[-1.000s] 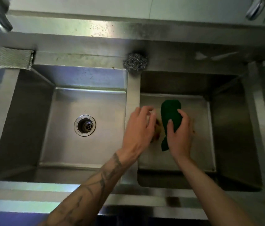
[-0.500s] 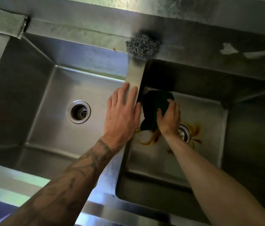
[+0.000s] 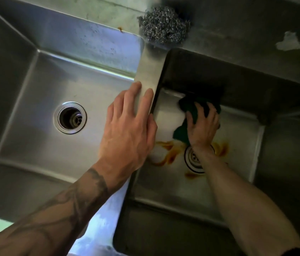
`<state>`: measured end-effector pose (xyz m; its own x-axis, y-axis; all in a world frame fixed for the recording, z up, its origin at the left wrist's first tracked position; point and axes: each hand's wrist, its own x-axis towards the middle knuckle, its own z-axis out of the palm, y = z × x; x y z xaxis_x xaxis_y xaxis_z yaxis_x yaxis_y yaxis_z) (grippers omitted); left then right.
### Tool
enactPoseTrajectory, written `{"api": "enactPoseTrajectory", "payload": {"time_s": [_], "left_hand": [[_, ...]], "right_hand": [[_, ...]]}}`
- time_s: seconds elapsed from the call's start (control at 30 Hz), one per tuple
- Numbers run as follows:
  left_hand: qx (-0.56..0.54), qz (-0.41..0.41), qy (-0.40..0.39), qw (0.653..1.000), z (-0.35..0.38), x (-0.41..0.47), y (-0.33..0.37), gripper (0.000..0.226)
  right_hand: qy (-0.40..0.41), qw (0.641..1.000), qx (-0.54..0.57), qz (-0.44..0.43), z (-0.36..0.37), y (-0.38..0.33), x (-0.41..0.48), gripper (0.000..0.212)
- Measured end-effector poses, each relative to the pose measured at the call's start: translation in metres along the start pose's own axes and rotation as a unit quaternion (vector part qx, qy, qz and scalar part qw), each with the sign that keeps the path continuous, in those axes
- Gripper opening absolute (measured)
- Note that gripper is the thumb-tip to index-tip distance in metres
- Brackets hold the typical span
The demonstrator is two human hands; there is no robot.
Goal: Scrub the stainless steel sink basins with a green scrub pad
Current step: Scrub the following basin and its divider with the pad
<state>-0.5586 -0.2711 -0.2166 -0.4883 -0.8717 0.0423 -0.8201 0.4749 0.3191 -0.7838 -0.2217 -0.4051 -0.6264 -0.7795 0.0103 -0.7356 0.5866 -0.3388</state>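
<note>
The green scrub pad (image 3: 187, 106) lies on the floor of the right basin (image 3: 237, 137), near its far left corner. My right hand (image 3: 202, 126) presses down on it with spread fingers, and a corner of the pad sticks out under the palm. My left hand (image 3: 129, 130) rests flat on the divider (image 3: 151, 71) between the two basins, fingers straight, holding nothing. The left basin (image 3: 35, 145) has a bare floor. Orange-brown stains (image 3: 167, 154) ring the right drain (image 3: 193, 160), which my right wrist partly covers.
A ball of steel wool (image 3: 164, 26) sits on the back ledge at the far end of the divider. The left drain (image 3: 70, 118) is open in the middle of the left basin. White smears (image 3: 289, 43) mark the back ledge on the right.
My right hand has moved the pad from the middle of the right basin to its far left corner. My left hand settled flat on the divider. The view has tilted down and closer.
</note>
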Motion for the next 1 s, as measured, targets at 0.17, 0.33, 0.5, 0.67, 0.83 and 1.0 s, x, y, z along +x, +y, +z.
{"api": "enactPoseTrajectory", "payload": {"time_s": [0.17,0.33,0.5,0.67,0.83,1.0], "left_hand": [[-0.003,-0.003,-0.005,1.000,-0.001,0.001,0.000,0.052],[-0.008,0.001,-0.003,1.000,0.000,0.001,0.001,0.050],[-0.009,0.002,0.002,1.000,0.000,0.001,0.002,0.051],[-0.010,0.002,0.000,1.000,0.001,0.002,0.001,0.051],[-0.013,0.005,0.008,1.000,0.003,0.001,0.000,0.050],[-0.016,0.003,0.004,1.000,0.003,0.002,0.000,0.050]], "right_hand": [[-0.035,0.999,0.010,-0.036,0.009,-0.041,-0.013,0.050],[-0.047,0.979,-0.072,-0.187,0.009,-0.020,-0.015,0.051],[0.013,0.998,-0.032,0.048,0.021,-0.044,-0.010,0.047],[-0.045,0.983,-0.002,-0.179,0.028,-0.074,-0.025,0.041],[-0.004,0.994,-0.053,-0.094,0.012,-0.013,-0.001,0.039],[0.020,0.999,-0.020,-0.034,0.028,-0.083,-0.023,0.037]]}}
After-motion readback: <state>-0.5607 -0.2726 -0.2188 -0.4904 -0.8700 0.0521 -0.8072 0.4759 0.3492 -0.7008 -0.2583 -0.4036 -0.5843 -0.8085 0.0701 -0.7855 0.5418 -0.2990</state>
